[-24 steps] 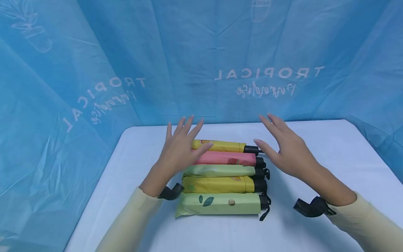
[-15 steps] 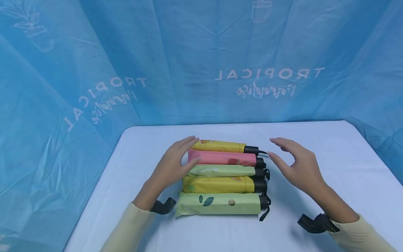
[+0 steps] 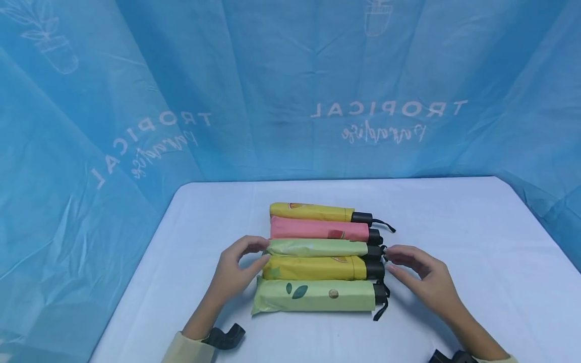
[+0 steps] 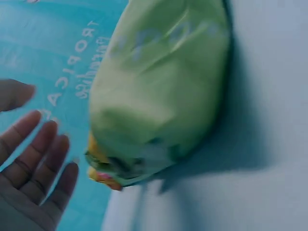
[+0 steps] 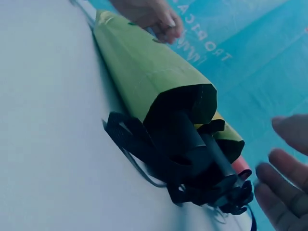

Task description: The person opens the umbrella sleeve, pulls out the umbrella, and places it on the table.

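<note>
Folded umbrellas with black handles lie in a row, handles to the right. Nearest is a light green umbrella (image 3: pixel 317 297), then a yellow umbrella (image 3: pixel 308 267), a second green umbrella (image 3: pixel 317 247), a pink umbrella (image 3: pixel 313 228) and another yellow umbrella (image 3: pixel 317 212) at the back. My left hand (image 3: pixel 233 269) is by the left ends of the middle umbrellas, fingers loosely bent. By the handle ends is my right hand (image 3: pixel 426 280), its thumb and fingers apart. Both wrist views show the fingers with nothing gripped; whether a fingertip touches an umbrella in the head view, I cannot tell.
A white table (image 3: pixel 336 338) bears the row. Behind and to the left hangs a blue printed curtain (image 3: pixel 272 91). Black wrist straps loop from several handles, such as the strap (image 3: pixel 380 311) of the nearest umbrella.
Both hands have come back toward the front, from above the far umbrellas to beside the middle ones. Their fingers are more bent than before. The umbrellas keep their places.
</note>
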The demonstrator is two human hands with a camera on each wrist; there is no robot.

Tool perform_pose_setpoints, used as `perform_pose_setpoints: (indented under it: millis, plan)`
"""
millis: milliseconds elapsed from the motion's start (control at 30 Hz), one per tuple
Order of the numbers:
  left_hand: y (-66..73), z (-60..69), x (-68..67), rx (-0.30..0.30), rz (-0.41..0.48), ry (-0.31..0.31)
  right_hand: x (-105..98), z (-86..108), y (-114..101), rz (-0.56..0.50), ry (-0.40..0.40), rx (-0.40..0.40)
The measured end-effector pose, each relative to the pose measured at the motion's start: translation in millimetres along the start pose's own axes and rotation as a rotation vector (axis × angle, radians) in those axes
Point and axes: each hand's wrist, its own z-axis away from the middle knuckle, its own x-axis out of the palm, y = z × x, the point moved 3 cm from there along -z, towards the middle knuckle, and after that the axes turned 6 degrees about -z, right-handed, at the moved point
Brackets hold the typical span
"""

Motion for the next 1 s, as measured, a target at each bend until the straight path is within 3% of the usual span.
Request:
perform_pose_setpoints:
  millis: [167,300,467,633,833,1000]
  plan:
    - [-8.0,16.7,3.0,0.076,0.260,-0.048,1.7,7.1,6.1,-0.155,-0.051,0.073]
    - [-11.5,24.5,5.0,0.112,0.336,-0.102,3.0,10.6,10.9,-0.269,-0.103,0.079]
    - [-13.5,32.2,4.1,0.067,0.343,-0.124,5.6,13.6,15.8,-0.346,-0.151,0.089]
    - [-13.8,38.1,2.8,0.051,0.337,-0.118,9.3,17.1,17.8,-0.322,-0.195,0.137]
    - [-14.0,48.9,6.7,0.030,0.329,-0.152,14.0,24.6,20.8,-0.254,-0.229,0.202]
    - [-17.1,53.5,8.2,0.009,0.286,-0.178,15.8,27.3,22.8,-0.241,-0.254,0.206]
